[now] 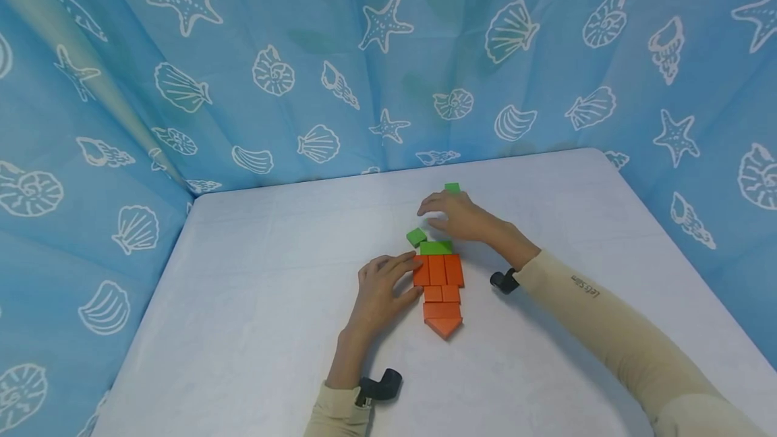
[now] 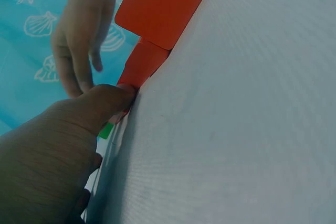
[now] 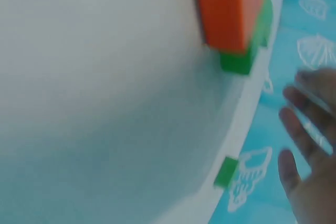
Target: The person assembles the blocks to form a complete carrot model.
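Orange blocks (image 1: pixel 437 270) lie joined in a column on the white table, tapering to a triangular block (image 1: pixel 444 327) at the near end. Across their far end sits a green block (image 1: pixel 436 248); a tilted green block (image 1: pixel 416 237) lies just beyond its left corner. My left hand (image 1: pixel 378 292) rests at the column's left side, fingertips and thumb touching the orange blocks. Above the table, past the green blocks, my right hand (image 1: pixel 466 216) hovers with loosely bent fingers, holding nothing. Behind it another green block (image 1: pixel 452 187) shows, partly hidden by the hand.
The white table (image 1: pixel 273 329) ends at its far edge against a blue curtain (image 1: pixel 340 86) printed with shells and starfish. Dark wrist cameras sit on both wrists, the right one (image 1: pixel 504 282) close to the table surface.
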{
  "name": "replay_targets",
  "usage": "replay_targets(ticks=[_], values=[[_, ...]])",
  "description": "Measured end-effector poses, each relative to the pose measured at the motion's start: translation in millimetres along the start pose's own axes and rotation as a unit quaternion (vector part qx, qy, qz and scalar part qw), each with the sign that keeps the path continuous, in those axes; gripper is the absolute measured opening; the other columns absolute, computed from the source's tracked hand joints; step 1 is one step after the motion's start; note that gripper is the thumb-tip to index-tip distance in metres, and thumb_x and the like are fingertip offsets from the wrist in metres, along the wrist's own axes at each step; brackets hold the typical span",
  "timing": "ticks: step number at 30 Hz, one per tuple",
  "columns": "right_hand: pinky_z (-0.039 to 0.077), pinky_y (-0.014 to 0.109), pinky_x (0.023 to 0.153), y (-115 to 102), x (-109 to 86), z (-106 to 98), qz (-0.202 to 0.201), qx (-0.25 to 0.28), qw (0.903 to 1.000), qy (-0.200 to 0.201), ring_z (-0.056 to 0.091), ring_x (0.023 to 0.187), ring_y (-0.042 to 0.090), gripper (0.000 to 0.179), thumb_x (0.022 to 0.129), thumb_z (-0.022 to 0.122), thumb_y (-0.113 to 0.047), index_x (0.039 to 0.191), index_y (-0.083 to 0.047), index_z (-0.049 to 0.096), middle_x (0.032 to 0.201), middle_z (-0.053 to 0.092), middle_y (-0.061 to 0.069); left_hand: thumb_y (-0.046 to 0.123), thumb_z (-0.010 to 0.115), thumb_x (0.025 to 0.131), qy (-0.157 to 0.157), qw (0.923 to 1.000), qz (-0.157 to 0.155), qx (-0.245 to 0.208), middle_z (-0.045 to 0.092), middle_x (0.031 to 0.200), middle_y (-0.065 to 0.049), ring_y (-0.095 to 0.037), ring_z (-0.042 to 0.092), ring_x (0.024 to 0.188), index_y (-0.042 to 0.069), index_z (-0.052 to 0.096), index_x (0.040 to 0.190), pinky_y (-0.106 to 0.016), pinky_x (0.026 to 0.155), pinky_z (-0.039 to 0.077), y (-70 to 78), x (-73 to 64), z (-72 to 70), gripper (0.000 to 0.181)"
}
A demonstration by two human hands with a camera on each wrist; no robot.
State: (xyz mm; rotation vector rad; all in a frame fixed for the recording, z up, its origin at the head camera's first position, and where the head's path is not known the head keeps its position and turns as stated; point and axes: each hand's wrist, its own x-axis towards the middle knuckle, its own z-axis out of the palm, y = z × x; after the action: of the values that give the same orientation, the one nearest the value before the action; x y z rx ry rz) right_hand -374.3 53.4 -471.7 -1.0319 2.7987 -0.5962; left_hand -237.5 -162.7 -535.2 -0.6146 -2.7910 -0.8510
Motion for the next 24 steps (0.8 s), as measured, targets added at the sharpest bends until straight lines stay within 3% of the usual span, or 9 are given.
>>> replay_targets(ticks=[5,11,14,20,24], values=[[0.036,0.059,0.097,24.4,5.0,-12.7,0.059,-0.047,0.9951,0.064,0.048,0.127,0.037,0.028,0.099,0.062,-0.015,0.125,-0.008,0.068,0.134,0.061,0.014,0.035,0.070,0.094,0.008,0.9999,0.005,-0.004,0.050,0.149,0.007,-0.025,0.044,0.129,0.027,0.062,0.136,-0.051,0.105,0.028,-2.2,-1.0,3.7,0.044],[0.037,0.061,0.095,57.0,5.1,-9.9,0.120,-0.092,0.9870,0.055,0.048,0.126,0.039,0.027,0.098,0.063,-0.015,0.122,-0.006,0.068,0.135,0.059,0.016,0.037,0.068,0.095,-0.004,0.9999,-0.001,-0.013,0.049,0.150,0.009,-0.024,0.042,0.130,0.028,0.061,0.137,-0.051,0.107,0.027,0.5,-3.6,8.0,0.044],[0.037,0.063,0.094,64.1,5.1,-9.0,0.118,-0.090,0.9876,0.049,0.047,0.126,0.041,0.024,0.097,0.063,-0.012,0.119,-0.004,0.069,0.133,0.060,0.016,0.037,0.068,0.095,-0.006,1.0000,-0.003,-0.005,0.049,0.150,0.009,-0.023,0.042,0.130,0.028,0.061,0.138,-0.051,0.107,0.027,1.7,-3.7,6.4,0.044],[0.034,0.064,0.095,63.8,4.8,-12.2,0.099,-0.062,0.9903,0.076,0.044,0.128,0.041,0.012,0.093,0.067,-0.004,0.104,-0.005,0.073,0.127,0.063,0.016,0.035,0.069,0.094,0.010,0.9999,0.011,0.006,0.050,0.149,0.008,-0.023,0.043,0.129,0.026,0.062,0.136,-0.051,0.105,0.029,-0.7,-0.3,1.0,0.043],[0.031,0.063,0.097,57.9,-1.4,-9.5,0.106,-0.048,0.9908,0.069,0.049,0.121,0.038,0.012,0.092,0.069,-0.003,0.102,-0.005,0.074,0.120,0.067,0.015,0.036,0.068,0.095,-0.002,0.9999,0.008,0.008,0.048,0.151,0.008,-0.024,0.042,0.131,0.026,0.061,0.138,-0.051,0.106,0.028,-1.2,-1.6,-1.3,0.044]])
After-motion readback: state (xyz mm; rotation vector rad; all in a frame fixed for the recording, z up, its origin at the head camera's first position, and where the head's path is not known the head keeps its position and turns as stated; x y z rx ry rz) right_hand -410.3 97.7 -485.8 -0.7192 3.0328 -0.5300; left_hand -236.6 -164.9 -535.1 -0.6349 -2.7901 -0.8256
